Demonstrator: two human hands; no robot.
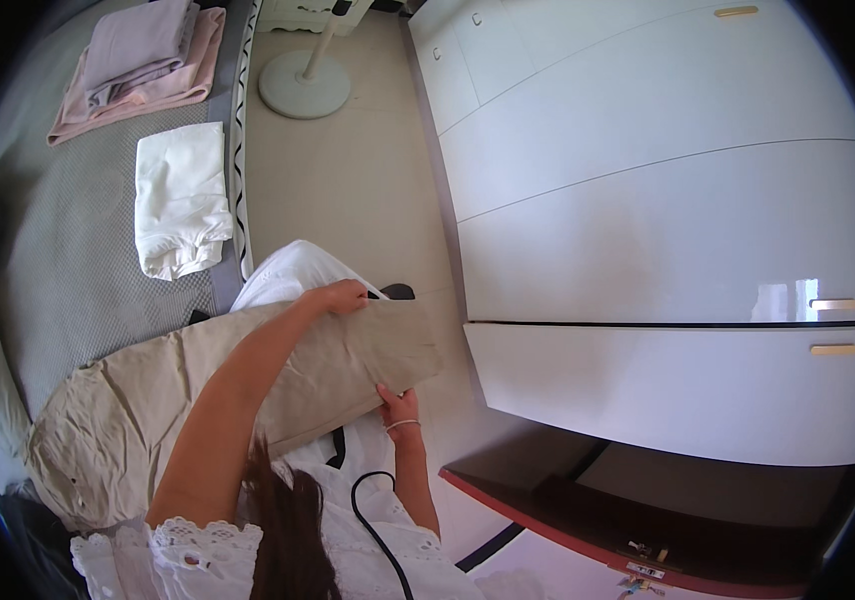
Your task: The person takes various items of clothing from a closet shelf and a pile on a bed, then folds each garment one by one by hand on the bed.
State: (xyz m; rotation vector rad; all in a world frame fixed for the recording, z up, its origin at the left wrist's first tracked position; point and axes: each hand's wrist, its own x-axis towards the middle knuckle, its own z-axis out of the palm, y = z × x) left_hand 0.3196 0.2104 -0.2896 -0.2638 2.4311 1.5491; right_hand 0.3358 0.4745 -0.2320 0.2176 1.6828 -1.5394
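Note:
A pair of beige trousers point(322, 367) stretches across my lap, its wider, wrinkled end resting on the bed at the left. Near the far edge of the narrow end, my left hand point(345, 297) grips the fabric, with that arm reaching over the trousers. My right hand point(400, 409) pinches the near edge of the same end, thumb on top. The fingers of both hands are partly hidden by the cloth. Further along the bed lies a folded white garment point(181, 199). Beyond it a folded grey-purple cloth point(139, 49) is stacked on a pink one point(206, 64).
The bed point(90, 225) with a grey textured cover runs along the left. A round stand base point(304, 84) with a pole stands on the tiled floor point(345, 187). White wardrobe doors point(585, 240) rise at the right. A dark red-edged door point(667, 517) with keys in its lock stands nearby.

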